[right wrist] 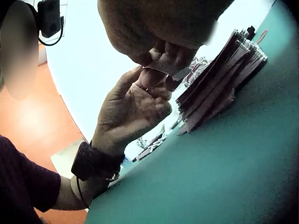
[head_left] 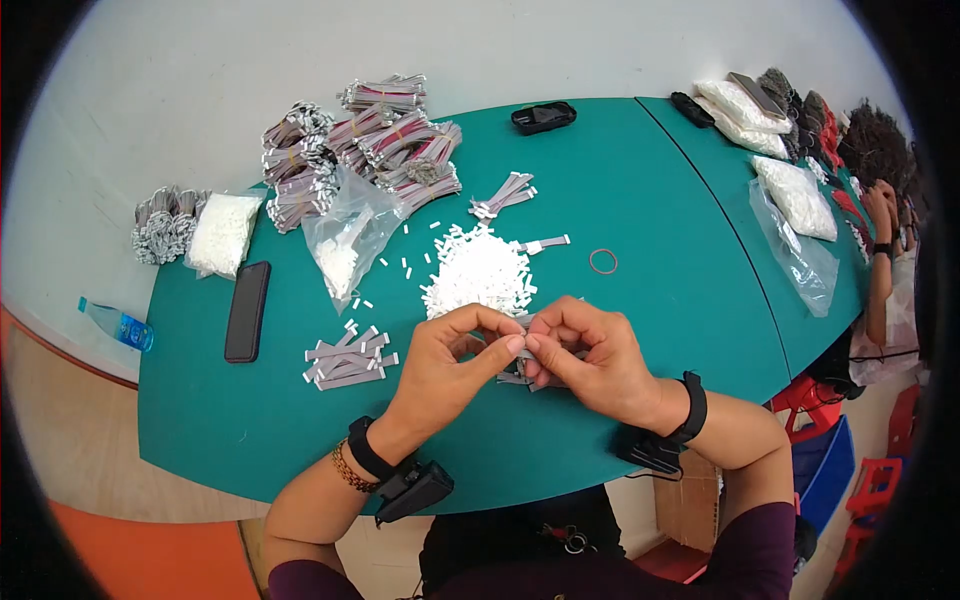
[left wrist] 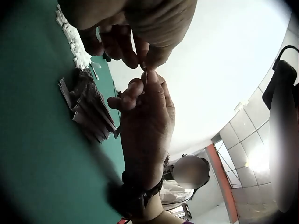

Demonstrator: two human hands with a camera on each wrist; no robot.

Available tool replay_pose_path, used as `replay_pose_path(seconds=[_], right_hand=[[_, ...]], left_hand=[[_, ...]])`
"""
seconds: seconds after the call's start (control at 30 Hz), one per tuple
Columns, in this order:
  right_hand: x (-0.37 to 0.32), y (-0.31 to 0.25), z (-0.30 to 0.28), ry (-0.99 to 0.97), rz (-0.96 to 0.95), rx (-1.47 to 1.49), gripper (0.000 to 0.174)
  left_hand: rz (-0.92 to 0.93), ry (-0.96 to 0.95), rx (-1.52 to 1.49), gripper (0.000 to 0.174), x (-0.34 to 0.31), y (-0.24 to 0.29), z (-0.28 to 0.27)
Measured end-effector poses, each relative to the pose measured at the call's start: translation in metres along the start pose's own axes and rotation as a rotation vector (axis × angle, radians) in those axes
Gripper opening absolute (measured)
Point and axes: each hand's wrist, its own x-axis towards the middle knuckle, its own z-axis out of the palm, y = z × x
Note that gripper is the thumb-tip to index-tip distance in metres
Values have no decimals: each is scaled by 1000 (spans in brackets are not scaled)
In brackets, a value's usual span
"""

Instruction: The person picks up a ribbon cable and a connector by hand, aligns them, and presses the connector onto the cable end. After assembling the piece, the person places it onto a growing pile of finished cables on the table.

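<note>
Above the table's near middle, my left hand (head_left: 450, 365) and right hand (head_left: 610, 368) meet at the fingertips. Both pinch a short grey flat ribbon cable (right wrist: 161, 70) between thumb and fingers; in the right wrist view it shows as a thin strip with a whitish end. Fingers hide most of it. Beneath the hands lies a stack of grey ribbon cables (right wrist: 219, 84), partly covered in the head view. Just beyond is a heap of small white plastic connector housings (head_left: 480, 270). Left of my left hand, several grey cables with white ends (head_left: 350, 362) lie in a loose pile.
A red rubber band (head_left: 592, 262) lies right of the heap. Behind are a small cable bunch (head_left: 505, 195), tied cable bundles (head_left: 400, 145) and an open plastic bag (head_left: 350, 225). A phone (head_left: 247, 312) lies at left. Another person's arm (head_left: 880, 270) is at far right.
</note>
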Motion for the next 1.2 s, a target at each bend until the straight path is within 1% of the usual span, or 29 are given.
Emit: replay_pose_path(seconds=[0.03,0.13,0.23,0.33,0.43,0.53,0.63,0.73,0.93,1.03,1.2], right_hand=[[0,0,0,-2,-16,-22,10],[-1,3,2,9,-45,-6,10],[-1,0,3,29,-10,4,10],[-1,1,3,29,-1,32,9],[-1,1,3,20,-10,36,9],[-1,3,3,18,-57,-34,9],[-1,1,2,22,-17,7,8],[-1,-1,2,34,-8,5,8],[0,2,2,30,-12,1,8],[0,3,3,11,-76,-54,7],[1,5,1,1,-178,-231,7]], left_hand=[[-40,-1,-9,12,-1,2,0],[-66,10,-97,12,-2,5,3],[-86,5,-210,13,-2,3,5],[-87,13,-238,14,-2,2,6],[-49,30,-155,15,-3,2,6],[-116,38,-191,15,-3,3,6],[-104,10,-175,14,-4,10,5],[-50,27,-135,15,-4,8,6],[-87,7,-89,14,-3,7,2],[-86,-2,-104,13,-3,7,0],[-73,-4,-30,13,-2,6,-1]])
